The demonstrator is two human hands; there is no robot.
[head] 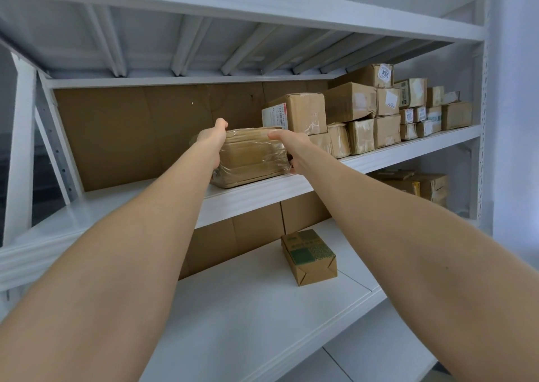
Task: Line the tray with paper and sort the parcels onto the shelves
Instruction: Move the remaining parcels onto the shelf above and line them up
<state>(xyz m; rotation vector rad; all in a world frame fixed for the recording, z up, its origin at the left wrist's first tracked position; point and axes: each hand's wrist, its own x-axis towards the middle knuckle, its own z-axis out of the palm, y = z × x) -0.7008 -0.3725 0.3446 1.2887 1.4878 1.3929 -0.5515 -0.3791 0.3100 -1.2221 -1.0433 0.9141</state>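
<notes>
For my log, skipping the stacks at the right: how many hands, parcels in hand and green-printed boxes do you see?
Hands: 2 (left hand, right hand)
Parcels in hand: 1 (taped parcel)
Green boxes: 1 (green-printed box)
Total: 4

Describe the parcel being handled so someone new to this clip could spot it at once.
On the white rack's middle shelf, left of the stacked cardboard boxes, a low, tape-wrapped brown parcel sits at the front edge. Unlike its neighbours, it is gripped at both ends by the left hand and right hand.
</notes>
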